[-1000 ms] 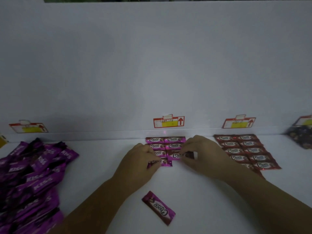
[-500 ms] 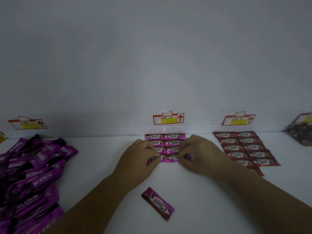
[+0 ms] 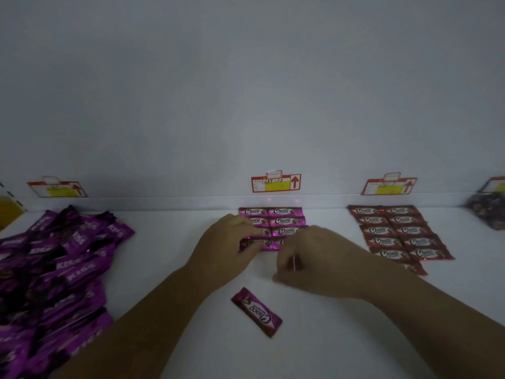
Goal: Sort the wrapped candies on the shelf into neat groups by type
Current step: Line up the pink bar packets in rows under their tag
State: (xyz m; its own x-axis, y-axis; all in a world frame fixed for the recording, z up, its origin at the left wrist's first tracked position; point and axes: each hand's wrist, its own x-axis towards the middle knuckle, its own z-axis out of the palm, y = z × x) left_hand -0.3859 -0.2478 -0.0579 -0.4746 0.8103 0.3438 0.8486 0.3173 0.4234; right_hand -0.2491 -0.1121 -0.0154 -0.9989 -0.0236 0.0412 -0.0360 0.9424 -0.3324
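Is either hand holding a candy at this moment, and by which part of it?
No lifted candy shows. The left hand presses flat on the pink Choco candy rows; the right hand is blurred, so its grasp is unclear.

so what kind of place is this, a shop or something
Probably a shop display shelf: red and yellow price tags line the back wall, with wrapped Choco candies in neat rows beneath and a heap of purple Kiss candies alongside.

Both bare forearms reach forward from the near edge and angle in toward each other. The left hand [image 3: 229, 242] lies palm down, fingers stretched forward and pressed flat. The right hand [image 3: 314, 258] sits just beside it, slightly blurred, knuckles up and fingers curled under; whether they pinch anything is unclear.
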